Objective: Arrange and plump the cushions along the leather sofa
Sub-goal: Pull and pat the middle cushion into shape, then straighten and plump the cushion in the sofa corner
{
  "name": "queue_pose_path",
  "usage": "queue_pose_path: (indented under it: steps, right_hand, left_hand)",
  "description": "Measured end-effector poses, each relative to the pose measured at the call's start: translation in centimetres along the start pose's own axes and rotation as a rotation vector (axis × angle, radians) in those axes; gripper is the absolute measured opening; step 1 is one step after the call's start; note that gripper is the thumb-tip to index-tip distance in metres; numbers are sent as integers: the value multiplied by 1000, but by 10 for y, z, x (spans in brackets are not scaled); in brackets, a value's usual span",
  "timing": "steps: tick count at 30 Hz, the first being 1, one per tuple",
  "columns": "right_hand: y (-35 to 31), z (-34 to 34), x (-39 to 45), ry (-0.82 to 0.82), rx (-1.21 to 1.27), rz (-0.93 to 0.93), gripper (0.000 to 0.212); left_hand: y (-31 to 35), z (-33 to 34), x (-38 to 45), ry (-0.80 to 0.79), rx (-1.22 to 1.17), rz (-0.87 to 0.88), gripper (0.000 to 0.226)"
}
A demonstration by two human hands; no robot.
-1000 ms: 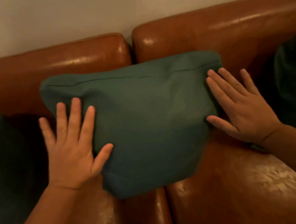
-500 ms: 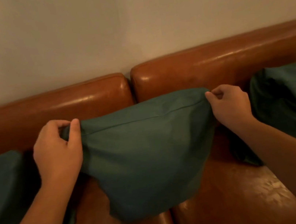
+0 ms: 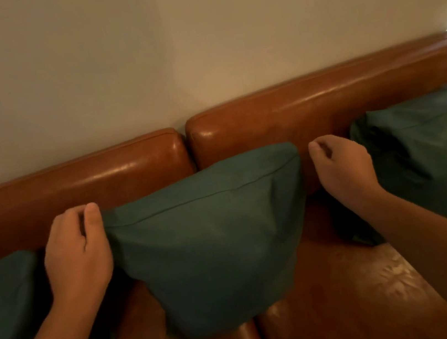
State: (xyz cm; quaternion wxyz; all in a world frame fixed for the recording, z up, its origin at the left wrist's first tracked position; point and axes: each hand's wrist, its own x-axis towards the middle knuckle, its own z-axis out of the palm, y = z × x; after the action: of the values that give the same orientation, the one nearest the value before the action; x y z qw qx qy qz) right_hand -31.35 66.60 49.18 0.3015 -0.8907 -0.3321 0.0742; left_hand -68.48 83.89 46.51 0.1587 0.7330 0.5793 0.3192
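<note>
Leather sofa [image 3: 339, 311]: cushion [image 3: 213, 243] upright, long axis along backrest.

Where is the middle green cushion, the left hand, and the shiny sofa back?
middle green cushion [image 3: 216, 243], head view, centre of its front face.
left hand [image 3: 77, 255], head view, back of the hand.
sofa back [image 3: 308, 107], head view, glossy leather of the right backrest.
</note>
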Motion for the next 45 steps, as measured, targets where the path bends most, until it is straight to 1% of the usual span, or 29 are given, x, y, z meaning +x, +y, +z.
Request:
queue_pose_path:
  steps: [3, 6, 10, 13, 17, 20, 24, 26, 29, 31, 34, 37, 40, 43, 45]
  right_hand:
    - [9, -21, -6, 7, -86, -45, 42]
    - [20, -38, -12, -26, -131, -118, 40]
    - [44, -70, -18, -69, -198, -318, 34]
    - [75, -101, -15, -100, -256, -494, 30]
    - [126, -149, 1, -132, -279, -622, 32]
    - [170, -189, 15, -197, -324, -651, 33]
    - [227, -236, 34, -268, -377, -690, 36]
    - [252, -254, 48, -288, -391, -694, 35]
    - [284, -272, 69, -262, -379, -653, 32]
    - [299, -277, 82, -227, -329, -611, 29]
    - [314, -275, 102, -188, -317, -582, 26]
    - [318, -266, 116, -111, -333, -615, 29]
    - [312, -249, 117, -100, -400, -697, 46]
    - [303, -224, 113, -185, -507, -808, 66]
    - [300, -208, 110, -231, -552, -881, 75]
  left_hand:
    - [16, -13, 0, 36, 31, 26, 50]
    - [58, -13, -10, 20, 72, 154, 49]
    - [141, 13, -38, -70, 61, 353, 52]
    - [209, 40, -70, -124, 22, 425, 52]
    - [294, 79, -118, -206, -11, 480, 50]
    - [351, 110, -151, -261, 3, 469, 51]
    - [409, 153, -182, -295, -8, 411, 51]
    - [426, 172, -188, -309, -51, 323, 46]
    - [440, 189, -188, -323, -161, 149, 38]
    - [443, 196, -183, -330, -137, 110, 38]
    - [442, 206, -170, -367, 38, 219, 49]
    - [447, 219, -162, -367, 178, 407, 58]
    - [463, 236, -165, -382, 265, 608, 68]
    - [475, 258, -184, -437, 297, 802, 73]
    - [477, 275, -192, -492, 260, 870, 78]
